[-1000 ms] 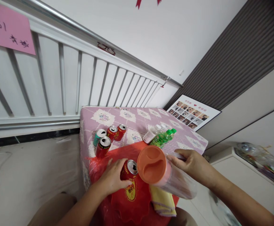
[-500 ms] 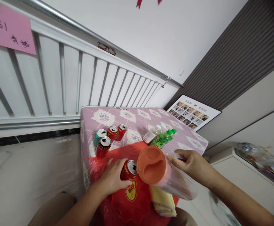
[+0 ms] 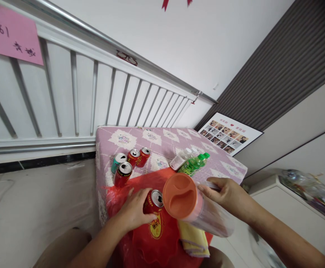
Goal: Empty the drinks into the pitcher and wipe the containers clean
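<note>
My left hand [image 3: 133, 210] is wrapped round a red drink can [image 3: 154, 202] with an opened top, standing on a red cloth [image 3: 148, 242]. My right hand [image 3: 229, 197] grips the handle of a clear plastic pitcher [image 3: 207, 217] with an orange lid [image 3: 180, 195], held tilted just right of the can, lid nearly touching it. A folded yellow towel [image 3: 194, 242] lies under the pitcher.
A small table with a purple patterned cover [image 3: 157, 139] carries three red cans [image 3: 122, 173], a teal can [image 3: 117, 162], green-capped bottles [image 3: 194, 163] and a pale bottle [image 3: 179, 159]. A white railing [image 3: 75, 96] runs behind. A photo board [image 3: 229, 136] leans at the right.
</note>
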`<state>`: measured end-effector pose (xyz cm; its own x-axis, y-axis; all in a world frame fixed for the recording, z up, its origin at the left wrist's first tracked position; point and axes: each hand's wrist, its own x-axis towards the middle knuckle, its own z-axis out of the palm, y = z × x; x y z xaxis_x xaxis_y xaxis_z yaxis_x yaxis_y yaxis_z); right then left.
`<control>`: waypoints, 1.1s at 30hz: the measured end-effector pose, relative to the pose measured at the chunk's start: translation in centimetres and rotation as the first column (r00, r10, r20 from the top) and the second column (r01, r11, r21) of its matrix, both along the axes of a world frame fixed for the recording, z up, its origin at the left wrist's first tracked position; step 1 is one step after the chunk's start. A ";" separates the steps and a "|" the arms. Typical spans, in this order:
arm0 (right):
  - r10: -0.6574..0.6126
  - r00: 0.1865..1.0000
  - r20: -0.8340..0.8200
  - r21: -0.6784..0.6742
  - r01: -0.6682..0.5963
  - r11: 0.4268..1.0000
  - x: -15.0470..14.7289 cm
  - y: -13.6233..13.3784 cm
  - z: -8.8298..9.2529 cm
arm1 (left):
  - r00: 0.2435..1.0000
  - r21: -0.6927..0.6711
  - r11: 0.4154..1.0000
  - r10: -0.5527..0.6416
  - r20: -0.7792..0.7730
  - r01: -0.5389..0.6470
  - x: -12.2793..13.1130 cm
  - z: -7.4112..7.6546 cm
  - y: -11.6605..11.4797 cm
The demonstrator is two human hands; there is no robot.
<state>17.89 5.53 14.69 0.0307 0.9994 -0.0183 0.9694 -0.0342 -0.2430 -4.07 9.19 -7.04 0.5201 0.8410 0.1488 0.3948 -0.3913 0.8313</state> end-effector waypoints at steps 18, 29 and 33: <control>-0.005 1.000 0.006 0.001 0.005 1.000 0.3 0.2 -0.4 | 1.000 -0.018 1.000 -0.009 0.016 0.009 -0.1 0.3 0.0; -0.020 1.000 -0.023 0.018 0.021 1.000 0.1 0.2 -0.2 | 1.000 -0.017 1.000 -0.017 0.013 0.017 -0.2 0.3 0.0; -0.022 1.000 -0.004 0.004 0.022 1.000 -0.1 0.2 -0.1 | 1.000 -0.012 1.000 -0.002 0.010 0.002 -0.2 0.3 0.0</control>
